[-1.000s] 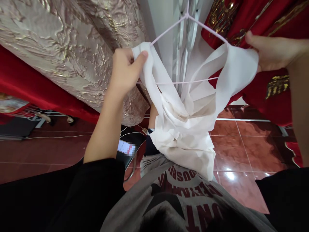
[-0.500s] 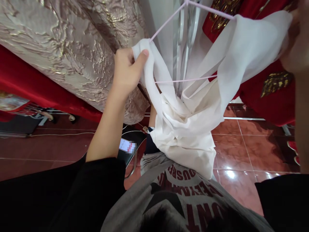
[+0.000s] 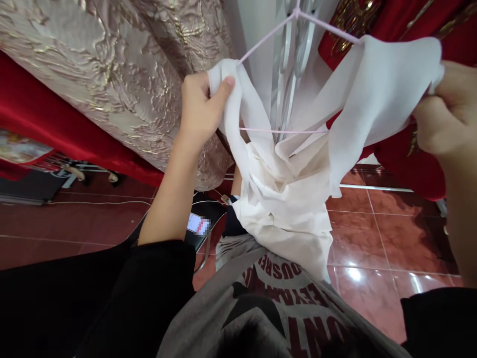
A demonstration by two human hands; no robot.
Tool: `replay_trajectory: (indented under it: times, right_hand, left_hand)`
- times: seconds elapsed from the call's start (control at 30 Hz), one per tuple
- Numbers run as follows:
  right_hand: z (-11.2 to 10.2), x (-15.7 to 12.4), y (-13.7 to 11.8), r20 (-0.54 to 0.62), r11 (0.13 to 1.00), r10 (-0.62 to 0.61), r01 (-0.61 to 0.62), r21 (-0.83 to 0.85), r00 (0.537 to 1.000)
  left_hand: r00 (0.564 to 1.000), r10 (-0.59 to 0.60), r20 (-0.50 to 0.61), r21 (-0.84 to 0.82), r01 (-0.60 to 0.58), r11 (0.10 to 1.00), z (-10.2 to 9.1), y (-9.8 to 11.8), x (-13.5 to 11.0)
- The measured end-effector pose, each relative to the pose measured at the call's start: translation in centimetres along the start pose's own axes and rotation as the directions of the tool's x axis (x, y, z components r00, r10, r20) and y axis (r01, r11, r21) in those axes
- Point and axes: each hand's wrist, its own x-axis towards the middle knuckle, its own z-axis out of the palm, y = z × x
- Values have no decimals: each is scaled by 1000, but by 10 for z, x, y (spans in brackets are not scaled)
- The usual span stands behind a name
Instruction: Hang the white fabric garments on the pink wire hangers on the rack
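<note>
A white garment [image 3: 286, 209] hangs on a thin pink hanger [image 3: 266, 40], its lower part draped down over my lap. My left hand [image 3: 203, 104] is closed on the garment's left shoulder, thumb on top of the cloth, close to the hanger's left end. Out to the right, my right hand [image 3: 447, 109] grips the end of the other white flap and holds it stretched away from the hanger. The hanger's lower bar runs across the garment's opening; its two ends are hidden under the cloth.
Gold-textured beige fabric [image 3: 112, 84] hangs close on the left. Red garments with gold trim [image 3: 421, 30] hang on the right. White hangers [image 3: 288, 64] are behind the garment. Below left, a phone [image 3: 197, 223] lies on a black seat. Red tiles [image 3: 372, 238] cover the floor.
My right hand has moved down and inward with the white flap and is seen more fully. The hanger and my left hand have shifted slightly to the right.
</note>
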Motion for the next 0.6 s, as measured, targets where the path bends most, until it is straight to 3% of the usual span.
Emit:
replay_trajectory:
  times: [0.17,0.27,0.37,0.53,0.6]
  right_hand:
    - [-8,3,2,105,976,163,-145,-162,981]
    - [-9,-5,4,155,990,129,-118,-77,979]
    - [-7,-16,6,110,988,75,-88,123,991]
    - [-8,-25,11,18,959,283,-283,-19,959]
    - [-8,-21,9,14,948,317,-317,7,948]
  left_hand:
    - [1000,-2,4,25,2,1000,1,-3,-5]
    - [1000,6,-9,17,-6,1000,1,-4,-7]
    - [1000,-16,-2,16,16,1000,2,-2,-7]
    - [998,-51,30,24,50,998,7,-1,-7]
    - [999,-40,33,15,40,999,9,-2,-8]
